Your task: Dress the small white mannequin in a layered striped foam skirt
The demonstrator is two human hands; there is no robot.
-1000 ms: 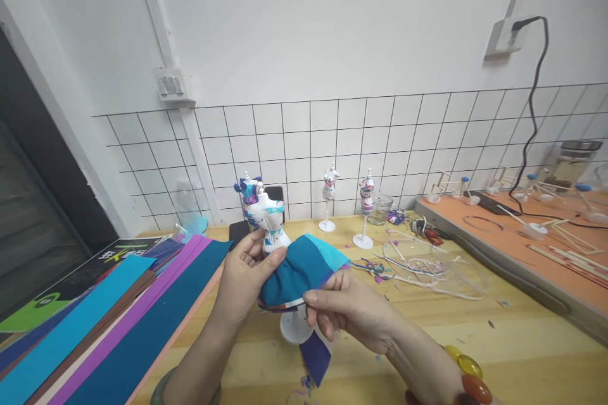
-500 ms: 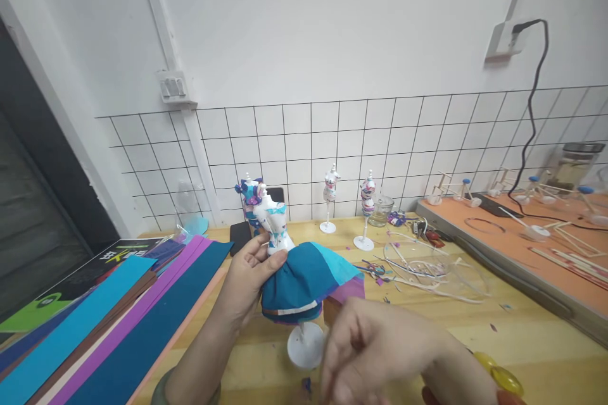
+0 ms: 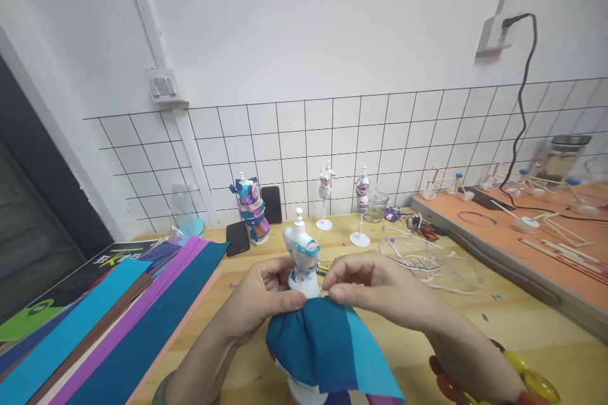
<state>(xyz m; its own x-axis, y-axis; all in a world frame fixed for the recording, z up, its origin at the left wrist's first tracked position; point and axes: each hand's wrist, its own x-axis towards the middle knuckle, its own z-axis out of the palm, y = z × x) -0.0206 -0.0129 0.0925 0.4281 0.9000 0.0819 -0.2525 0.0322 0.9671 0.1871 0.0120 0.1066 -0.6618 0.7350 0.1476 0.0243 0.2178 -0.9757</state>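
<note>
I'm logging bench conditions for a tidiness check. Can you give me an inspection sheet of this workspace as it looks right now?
Surface: wooden table, partly covered.
Job's things: small mannequin wearing a blue fabric skirt.
Clutter: coloured sheets, two phones, three more mannequins, glass jar, clear plastic pieces.
Hands: left hand and right hand pinch the skirt at the waist.
Cables: black cord from the wall socket.
Surroundings: tiled wall, orange board.

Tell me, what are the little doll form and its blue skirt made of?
The doll form looks like glossy white moulded plastic, judging by its smooth sheen, with painted or stuck-on colour patches. The skirt seems matte woven cloth in teal and light blue panels; it gathers into soft folds where the left hand and right hand pinch it.
</note>
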